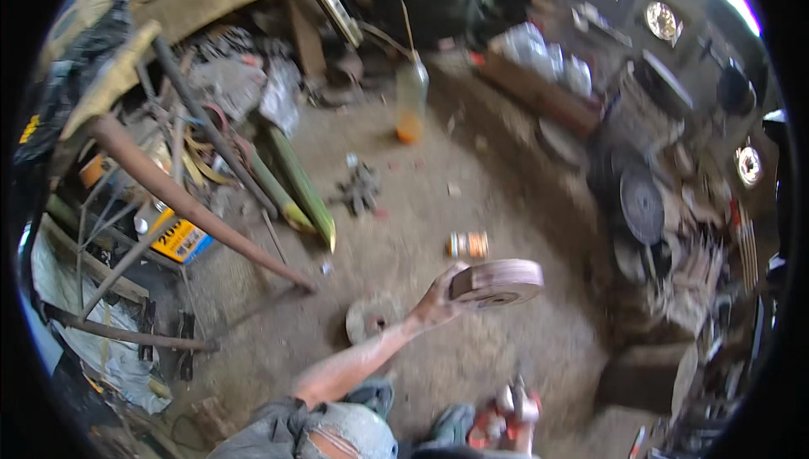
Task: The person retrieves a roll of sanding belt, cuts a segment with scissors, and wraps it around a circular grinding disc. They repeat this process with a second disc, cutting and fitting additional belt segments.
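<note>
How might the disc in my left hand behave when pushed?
The disc is probably stiff: gripped at one side by your left hand, it shows no sag. Its thickness suggests weight; on edge, its round rim may let it roll.

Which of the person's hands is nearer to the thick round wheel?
Left. The left hand grips the thick round wheel at its left side. The right hand can't be made out clearly; none of it is seen touching the wheel.
</note>
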{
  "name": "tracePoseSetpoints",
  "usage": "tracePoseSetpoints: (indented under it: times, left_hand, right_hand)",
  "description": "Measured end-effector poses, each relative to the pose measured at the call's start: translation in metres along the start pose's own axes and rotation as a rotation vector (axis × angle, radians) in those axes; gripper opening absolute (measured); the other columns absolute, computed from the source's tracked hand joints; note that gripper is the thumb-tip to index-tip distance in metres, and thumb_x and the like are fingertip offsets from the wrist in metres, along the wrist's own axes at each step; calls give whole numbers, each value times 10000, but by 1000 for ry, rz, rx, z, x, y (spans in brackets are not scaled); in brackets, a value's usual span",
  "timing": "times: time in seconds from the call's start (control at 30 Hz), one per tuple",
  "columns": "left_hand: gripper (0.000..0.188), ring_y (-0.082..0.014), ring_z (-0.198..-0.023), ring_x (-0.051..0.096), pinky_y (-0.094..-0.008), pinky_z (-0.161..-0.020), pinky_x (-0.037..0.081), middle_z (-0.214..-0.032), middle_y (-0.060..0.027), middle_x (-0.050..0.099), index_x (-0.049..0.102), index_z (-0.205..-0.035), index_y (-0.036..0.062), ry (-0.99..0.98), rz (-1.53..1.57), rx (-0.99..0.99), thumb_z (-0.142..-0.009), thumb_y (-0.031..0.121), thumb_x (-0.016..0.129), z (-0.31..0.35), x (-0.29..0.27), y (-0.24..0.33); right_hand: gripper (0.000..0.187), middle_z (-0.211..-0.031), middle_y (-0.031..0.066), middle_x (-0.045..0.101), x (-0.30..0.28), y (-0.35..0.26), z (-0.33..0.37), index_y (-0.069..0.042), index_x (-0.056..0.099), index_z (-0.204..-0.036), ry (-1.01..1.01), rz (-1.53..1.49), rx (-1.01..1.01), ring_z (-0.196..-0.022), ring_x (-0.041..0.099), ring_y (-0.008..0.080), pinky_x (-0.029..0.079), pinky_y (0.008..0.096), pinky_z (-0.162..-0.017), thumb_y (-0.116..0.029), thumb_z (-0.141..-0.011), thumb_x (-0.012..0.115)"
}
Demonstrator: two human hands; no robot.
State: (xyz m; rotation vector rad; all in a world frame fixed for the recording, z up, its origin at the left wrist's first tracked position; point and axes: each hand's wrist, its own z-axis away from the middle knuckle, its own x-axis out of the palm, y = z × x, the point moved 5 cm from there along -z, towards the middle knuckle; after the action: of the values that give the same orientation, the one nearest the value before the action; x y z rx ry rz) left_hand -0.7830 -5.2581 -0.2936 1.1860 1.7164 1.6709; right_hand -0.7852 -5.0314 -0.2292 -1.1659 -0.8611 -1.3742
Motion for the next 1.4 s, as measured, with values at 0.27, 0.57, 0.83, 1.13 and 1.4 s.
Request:
tracePoseSetpoints:
  times: [0.27,0.57,0.83,1.13,1.4]
  left_hand:
    - [499,-139,-1091,572,-319,-959,475,-1149,-56,620,542,-1204,41,157,-255,-43,-825,205,822,-2,-82,64]
    - [518,-176,-1166,537,-353,-1033,403,-1223,-108,639,564,-1319,22,-715,-244,-349,-936,355,670,33,11,37]
    - [512,-198,-1158,538,-365,-977,434,-1204,-123,637,576,-1260,0,-542,47,-470,-895,340,692,128,54,-44]
    - [540,-246,-1192,530,-393,-982,439,-1232,-139,614,579,-1224,-4,-448,70,-455,-819,316,737,138,62,-26]
    - [570,-288,-1222,523,-418,-986,442,-1257,-153,595,581,-1193,-7,-449,67,-480,-751,295,777,135,68,-33]
  right_hand:
    - [323,-822,36,594,-143,-78,30,-56,525,-1072,795,1211,-203,-743,570,129,502,310,-691,-196,-861,727]
    - [441,-1242,215,623,-90,-66,4,-27,542,-1351,617,1400,-504,-1084,615,339,492,427,-941,-288,-996,528]
    - [527,-1020,185,710,-78,-31,19,35,654,-1199,395,1609,-418,-997,662,262,478,364,-937,-388,-1039,385]
    - [464,-864,164,688,-117,-58,30,42,678,-1097,544,1716,-410,-839,637,248,486,365,-795,-333,-1033,411]
    - [424,-726,145,668,-140,-90,30,48,698,-1005,775,1761,-675,-698,616,236,494,367,-670,-283,-1028,435]
